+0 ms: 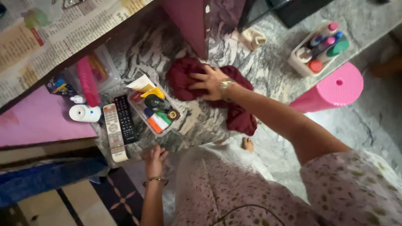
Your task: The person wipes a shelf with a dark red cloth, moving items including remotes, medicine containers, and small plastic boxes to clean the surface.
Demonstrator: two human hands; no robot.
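At the near edge of the marble counter (268, 71): my left hand (154, 159) rests, fingers curled, gripping nothing visible | beside it: two remote controls (120, 125), clear tray of small items (155, 109) | mid-counter: my right hand (211, 81), fingers spread, pressed flat on maroon cloth (236, 113) | far edge: bottle tray (320, 48).

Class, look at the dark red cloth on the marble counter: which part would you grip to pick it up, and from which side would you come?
Probably grip the dark red cloth at its loose lower end, coming from the counter's near edge. That end lies free of the right hand, which presses flat on the bunched upper part. The left hand rests at the counter edge, on that same near side.
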